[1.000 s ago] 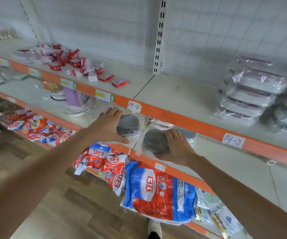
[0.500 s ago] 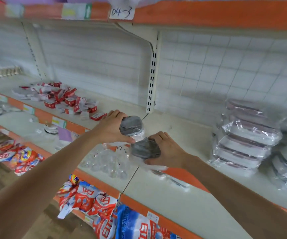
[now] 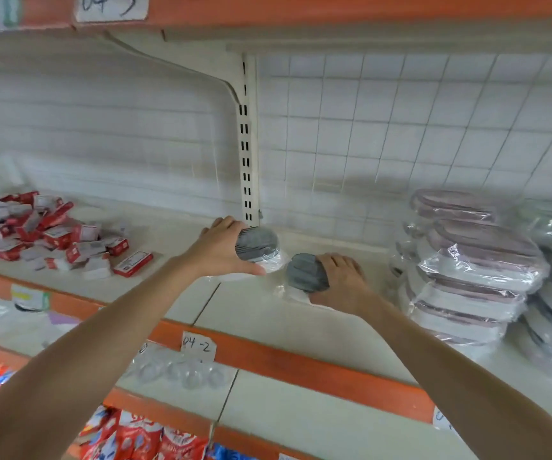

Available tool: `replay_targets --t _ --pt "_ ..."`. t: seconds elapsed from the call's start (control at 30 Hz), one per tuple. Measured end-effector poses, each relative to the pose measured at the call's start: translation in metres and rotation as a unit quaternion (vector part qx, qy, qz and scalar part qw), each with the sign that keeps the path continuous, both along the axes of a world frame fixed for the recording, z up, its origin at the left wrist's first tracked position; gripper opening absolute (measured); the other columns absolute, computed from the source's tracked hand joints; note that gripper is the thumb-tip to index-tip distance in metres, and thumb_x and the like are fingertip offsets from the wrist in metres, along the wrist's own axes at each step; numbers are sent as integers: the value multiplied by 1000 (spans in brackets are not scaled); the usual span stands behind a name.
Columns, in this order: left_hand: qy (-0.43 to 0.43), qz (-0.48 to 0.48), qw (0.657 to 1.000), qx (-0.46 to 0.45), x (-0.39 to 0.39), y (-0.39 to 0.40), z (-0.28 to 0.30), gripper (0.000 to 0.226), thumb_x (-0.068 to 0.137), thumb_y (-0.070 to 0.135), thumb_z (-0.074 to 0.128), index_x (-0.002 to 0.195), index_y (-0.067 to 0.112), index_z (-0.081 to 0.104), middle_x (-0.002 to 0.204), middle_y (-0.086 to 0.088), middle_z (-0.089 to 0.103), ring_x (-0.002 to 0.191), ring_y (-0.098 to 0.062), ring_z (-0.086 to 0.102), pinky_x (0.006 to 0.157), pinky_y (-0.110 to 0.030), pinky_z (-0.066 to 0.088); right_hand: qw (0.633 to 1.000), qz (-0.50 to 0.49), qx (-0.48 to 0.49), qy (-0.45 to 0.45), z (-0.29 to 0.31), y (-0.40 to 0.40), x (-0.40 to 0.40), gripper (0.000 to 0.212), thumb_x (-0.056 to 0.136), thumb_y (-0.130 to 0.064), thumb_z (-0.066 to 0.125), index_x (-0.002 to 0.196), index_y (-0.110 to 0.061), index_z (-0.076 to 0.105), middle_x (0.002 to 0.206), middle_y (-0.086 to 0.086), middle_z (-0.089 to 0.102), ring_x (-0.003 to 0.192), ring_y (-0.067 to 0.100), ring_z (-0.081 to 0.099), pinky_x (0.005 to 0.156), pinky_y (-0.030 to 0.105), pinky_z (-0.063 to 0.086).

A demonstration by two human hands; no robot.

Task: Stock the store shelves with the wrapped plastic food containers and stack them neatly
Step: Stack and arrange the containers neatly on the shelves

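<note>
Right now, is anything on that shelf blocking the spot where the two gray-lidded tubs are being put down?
Nothing visible does. The left hand holds one tub and the right hand holds the other over bare shelf. The red boxes lie off to the left, the wrapped stack to the right.

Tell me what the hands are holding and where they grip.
Each holds a wrapped grey-lidded container: left hand grips the left container by its side, right hand the right container likewise.

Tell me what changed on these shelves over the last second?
Both hands lifted their grey-lidded wrapped containers from the lower shelf up onto the 04-2 shelf. The left hand grips one near the upright; the right hand holds the other down on the shelf. The wrapped stack and red boxes stayed put.
</note>
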State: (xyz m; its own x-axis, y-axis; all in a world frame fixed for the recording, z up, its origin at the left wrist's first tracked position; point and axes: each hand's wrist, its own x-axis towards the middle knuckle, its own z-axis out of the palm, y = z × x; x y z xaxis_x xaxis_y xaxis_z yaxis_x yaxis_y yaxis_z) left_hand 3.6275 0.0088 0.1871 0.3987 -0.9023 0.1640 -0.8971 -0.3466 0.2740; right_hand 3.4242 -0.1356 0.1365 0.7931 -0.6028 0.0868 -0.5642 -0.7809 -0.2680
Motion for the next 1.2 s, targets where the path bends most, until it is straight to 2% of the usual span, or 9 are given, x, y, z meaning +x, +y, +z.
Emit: replay_targets --t 0.13,0.23,0.47,0.7,0.83,0.9,0.97,1.07,1.2 --pt "-6 -69 998 13 2 -42 -1 95 59 65 77 134 18 41 127 4 42 124 -17 34 103 -36 31 998 -42 42 -6 -6 -12 5 82 78 -40 67 145 -25 24 156 -5 16 145 15 7 116 36 5" --pt "-33 -112 993 0 2 -68 4 95 60 62 78 133 16 38 133 0 42 125 -19 35 102 -37 31 996 -69 62 -14 -3 -21 10 83 78 -36 71 146 -26 24 158 1 5 145 21 -3 116 32 6" --pt "-63 -169 983 -26 -3 -105 11 89 60 62 76 127 17 39 127 -1 44 118 -21 38 97 -40 33 969 -221 80 -78 -8 -16 5 89 68 -41 81 139 -17 33 138 8 20 129 26 21 107 30 23" --pt "-41 -196 979 -25 -13 -127 10 88 62 61 77 129 18 40 128 -1 43 121 -20 36 98 -38 31 964 -220 138 -52 9 -22 3 95 68 -29 83 144 -13 29 145 7 35 129 23 40 100 27 34" --pt "-25 -226 973 -27 -26 -137 6 90 59 67 75 127 19 42 123 1 44 118 -20 38 97 -38 32 966 -235 99 -52 33 -21 1 107 76 -23 76 150 -10 1 158 7 -2 145 23 5 115 33 16" --pt "-34 -243 969 -10 -36 -141 -4 89 58 66 75 125 18 43 123 0 46 118 -21 39 94 -38 34 975 -202 77 -45 47 -19 -1 99 79 -15 72 151 -15 4 158 4 -7 146 22 2 116 31 14" --pt "-40 -254 966 -2 -42 -143 -18 89 60 65 75 128 18 42 127 0 47 119 -23 40 95 -37 34 985 -164 59 -7 56 -16 1 80 83 -8 63 149 -18 19 158 1 6 144 20 15 111 25 19" --pt "15 -269 962 -31 -36 -142 -26 91 63 59 77 135 18 41 136 -1 46 126 -23 40 104 -35 30 985 -167 17 24 62 -15 5 53 88 -9 52 139 -18 43 146 3 41 131 23 41 102 24 30" --pt "230 -236 940 -93 -21 -127 -46 97 64 36 86 142 16 33 141 -2 29 131 -18 31 105 -23 28 984 -173 27 24 64 -18 6 47 89 -12 52 134 -24 50 143 0 45 131 22 41 108 27 29"
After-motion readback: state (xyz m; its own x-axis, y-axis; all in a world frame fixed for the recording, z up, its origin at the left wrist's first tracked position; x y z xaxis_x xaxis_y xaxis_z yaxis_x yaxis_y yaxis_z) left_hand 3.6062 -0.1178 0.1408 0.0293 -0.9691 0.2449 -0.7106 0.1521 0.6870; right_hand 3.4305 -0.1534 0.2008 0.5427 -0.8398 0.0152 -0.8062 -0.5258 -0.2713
